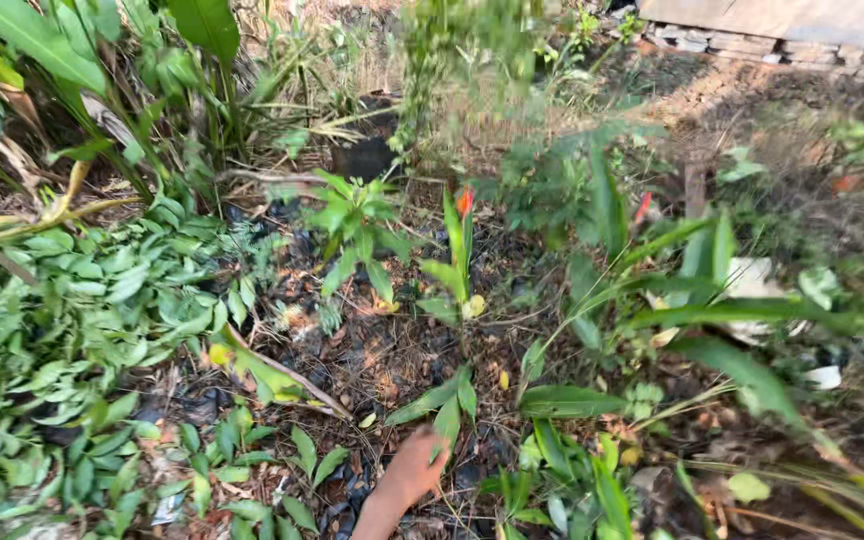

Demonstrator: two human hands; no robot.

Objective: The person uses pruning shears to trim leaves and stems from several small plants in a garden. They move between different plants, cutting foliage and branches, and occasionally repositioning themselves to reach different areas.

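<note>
One hand (414,472) is reaching down to a small plant (449,400) in the soil (382,360), fingers touching its leaves; grip unclear.

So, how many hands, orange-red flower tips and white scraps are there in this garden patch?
hand: 1
orange-red flower tips: 2 (the right one is blurred)
white scraps: 2
Total: 5
</note>
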